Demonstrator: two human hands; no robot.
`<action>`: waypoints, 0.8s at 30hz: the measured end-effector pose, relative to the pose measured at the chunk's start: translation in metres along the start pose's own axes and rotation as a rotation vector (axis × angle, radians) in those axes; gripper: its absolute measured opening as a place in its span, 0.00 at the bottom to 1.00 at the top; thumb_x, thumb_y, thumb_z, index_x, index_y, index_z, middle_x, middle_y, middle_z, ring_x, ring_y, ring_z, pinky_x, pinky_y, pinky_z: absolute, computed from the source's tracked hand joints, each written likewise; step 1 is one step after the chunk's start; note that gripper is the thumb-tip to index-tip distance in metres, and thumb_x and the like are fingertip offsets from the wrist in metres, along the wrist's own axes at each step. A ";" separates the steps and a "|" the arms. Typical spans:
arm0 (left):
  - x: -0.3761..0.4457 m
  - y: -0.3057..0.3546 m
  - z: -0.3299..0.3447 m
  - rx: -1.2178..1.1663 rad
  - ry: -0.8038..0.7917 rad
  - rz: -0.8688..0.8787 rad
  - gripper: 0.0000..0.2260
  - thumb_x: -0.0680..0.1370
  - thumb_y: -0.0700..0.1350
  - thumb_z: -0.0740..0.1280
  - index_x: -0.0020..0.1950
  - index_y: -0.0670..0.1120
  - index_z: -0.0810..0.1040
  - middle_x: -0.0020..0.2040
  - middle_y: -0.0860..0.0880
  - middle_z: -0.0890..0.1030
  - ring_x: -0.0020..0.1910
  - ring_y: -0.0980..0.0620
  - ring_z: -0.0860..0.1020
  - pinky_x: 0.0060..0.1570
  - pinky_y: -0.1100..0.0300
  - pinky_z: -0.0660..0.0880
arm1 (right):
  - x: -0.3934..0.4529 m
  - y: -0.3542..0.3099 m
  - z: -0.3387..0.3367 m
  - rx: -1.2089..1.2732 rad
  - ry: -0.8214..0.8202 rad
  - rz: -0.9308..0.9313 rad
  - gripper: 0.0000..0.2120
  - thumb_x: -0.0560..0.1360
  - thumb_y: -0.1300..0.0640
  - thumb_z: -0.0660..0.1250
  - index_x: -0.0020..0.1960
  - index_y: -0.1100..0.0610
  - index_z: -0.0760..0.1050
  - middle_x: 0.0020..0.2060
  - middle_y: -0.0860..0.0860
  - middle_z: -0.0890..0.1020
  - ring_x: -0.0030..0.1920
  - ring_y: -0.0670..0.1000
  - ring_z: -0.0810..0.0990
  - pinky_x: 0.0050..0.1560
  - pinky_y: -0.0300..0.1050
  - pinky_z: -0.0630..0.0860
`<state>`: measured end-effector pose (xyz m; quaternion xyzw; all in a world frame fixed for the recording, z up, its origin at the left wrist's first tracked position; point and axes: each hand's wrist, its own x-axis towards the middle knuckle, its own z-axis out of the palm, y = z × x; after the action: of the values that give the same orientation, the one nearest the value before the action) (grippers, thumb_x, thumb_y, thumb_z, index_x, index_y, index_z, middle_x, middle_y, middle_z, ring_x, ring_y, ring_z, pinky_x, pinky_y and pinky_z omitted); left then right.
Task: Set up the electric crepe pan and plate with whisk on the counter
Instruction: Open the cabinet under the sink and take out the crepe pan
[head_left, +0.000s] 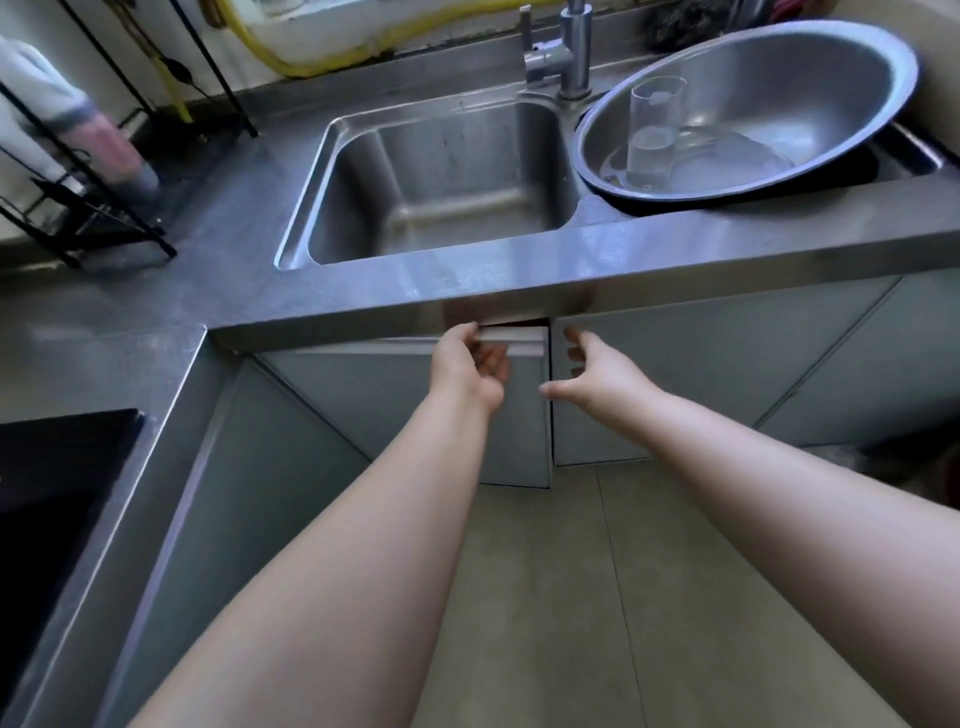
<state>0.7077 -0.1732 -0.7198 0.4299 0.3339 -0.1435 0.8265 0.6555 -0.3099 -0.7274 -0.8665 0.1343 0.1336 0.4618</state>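
No crepe pan, plate or whisk is in view. Below the steel counter (467, 280), my left hand (470, 364) grips the top edge of the left cabinet door (415, 405), fingers hooked over its white rim; that door stands slightly ajar. My right hand (592, 371) reaches toward the top corner of the right cabinet door (701, 374), fingers spread and curled near its edge, holding nothing. What is inside the cabinet is hidden.
The sink basin (441, 176) sits above the doors, with a tap (566, 52) behind it. A large steel bowl (753, 104) with a clear glass cup (652, 132) rests in the right basin. A black wire rack (88, 208) stands at left, a black cooktop (47, 499) at lower left.
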 end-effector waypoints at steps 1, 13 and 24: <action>-0.003 -0.002 -0.008 0.043 0.007 -0.024 0.10 0.80 0.47 0.64 0.42 0.43 0.71 0.40 0.47 0.73 0.40 0.50 0.76 0.53 0.57 0.72 | -0.004 -0.002 0.010 -0.052 -0.008 -0.005 0.38 0.71 0.53 0.73 0.76 0.54 0.59 0.70 0.54 0.72 0.68 0.55 0.72 0.63 0.45 0.70; -0.087 0.003 -0.150 0.962 0.419 0.091 0.31 0.72 0.49 0.73 0.68 0.43 0.60 0.58 0.38 0.80 0.40 0.45 0.81 0.37 0.56 0.79 | -0.152 0.000 0.159 -0.222 0.041 -0.175 0.11 0.78 0.58 0.57 0.54 0.50 0.76 0.39 0.52 0.83 0.39 0.57 0.78 0.38 0.49 0.72; -0.125 0.054 -0.246 2.728 0.119 0.344 0.21 0.81 0.48 0.58 0.74 0.47 0.68 0.81 0.45 0.46 0.80 0.43 0.43 0.76 0.42 0.41 | -0.172 -0.060 0.267 -0.259 -0.306 -0.266 0.13 0.71 0.49 0.67 0.51 0.55 0.75 0.45 0.53 0.84 0.47 0.58 0.82 0.36 0.42 0.68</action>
<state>0.5390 0.0509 -0.7026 0.9340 -0.0925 -0.2328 -0.2547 0.4889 -0.0359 -0.7639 -0.8983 -0.0707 0.2174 0.3752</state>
